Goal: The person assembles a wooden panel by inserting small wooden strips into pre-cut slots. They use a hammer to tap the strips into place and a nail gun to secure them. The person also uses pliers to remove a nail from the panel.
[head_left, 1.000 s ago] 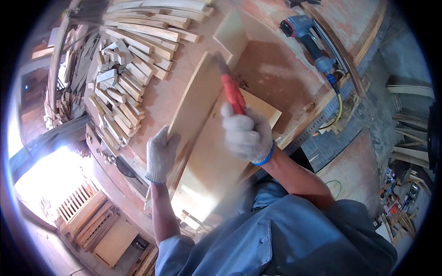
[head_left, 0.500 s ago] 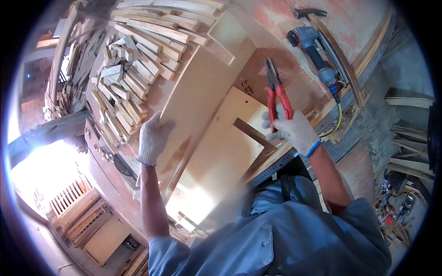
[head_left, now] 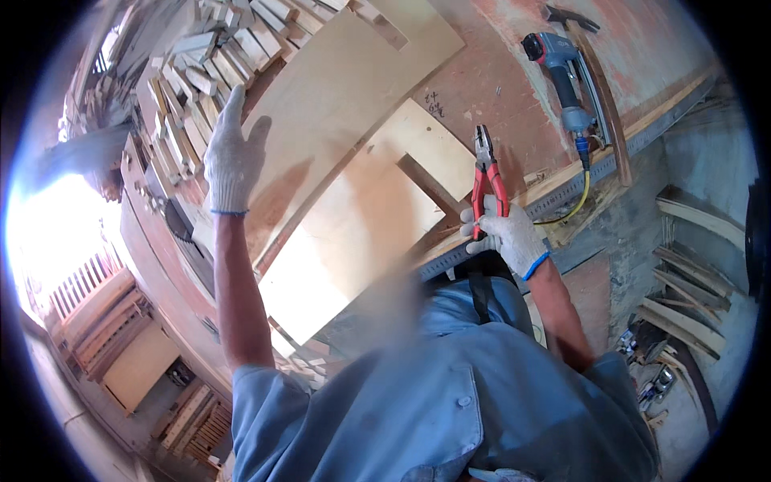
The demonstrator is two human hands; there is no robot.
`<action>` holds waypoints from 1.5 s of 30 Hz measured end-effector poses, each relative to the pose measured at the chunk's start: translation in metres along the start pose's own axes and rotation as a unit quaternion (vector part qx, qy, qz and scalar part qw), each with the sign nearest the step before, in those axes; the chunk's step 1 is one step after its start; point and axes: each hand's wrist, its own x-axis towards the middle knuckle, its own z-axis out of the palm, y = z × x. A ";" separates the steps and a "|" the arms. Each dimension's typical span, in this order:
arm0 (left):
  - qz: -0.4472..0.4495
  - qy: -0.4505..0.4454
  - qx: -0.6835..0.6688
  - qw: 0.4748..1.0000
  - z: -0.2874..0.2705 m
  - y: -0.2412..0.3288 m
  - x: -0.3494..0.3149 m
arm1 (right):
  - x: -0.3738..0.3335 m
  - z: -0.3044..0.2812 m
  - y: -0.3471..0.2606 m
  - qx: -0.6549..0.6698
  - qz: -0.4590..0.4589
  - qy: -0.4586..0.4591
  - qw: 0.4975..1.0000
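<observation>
Wood shop, reddish worn counter (head_left: 514, 88) under everything, bright glare coming in at the left edge. Stack of short wood offcuts (head_left: 189, 88) sat at the upper left of the counter. Two pale plywood panels lay across it: a long upper panel (head_left: 337, 88) running diagonally, and a lower panel (head_left: 361, 225) with a rectangular notch cut into its right edge. Left hand (head_left: 231, 161), in a white knit glove, was spread flat with fingers extended, resting on the left end of the upper panel, just beside the offcuts. Right hand (head_left: 506, 233), also gloved, was closed around the red handles of a pair of pliers (head_left: 486, 177), nose pointing up and away from the person, held near the lower panel's notch at the counter's front edge. Could not tell if the plier jaws touched anything. A blue power tool (head_left: 562, 72) with a yellow cord lay on the counter at the upper right, well apart from both hands. Curved wooden pieces (head_left: 691, 265) sat on the floor at the right.
</observation>
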 end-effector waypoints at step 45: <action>-0.616 0.152 -0.333 0.698 -0.010 -0.166 -0.549 | -0.054 0.236 0.156 -0.427 0.163 -0.067 0.887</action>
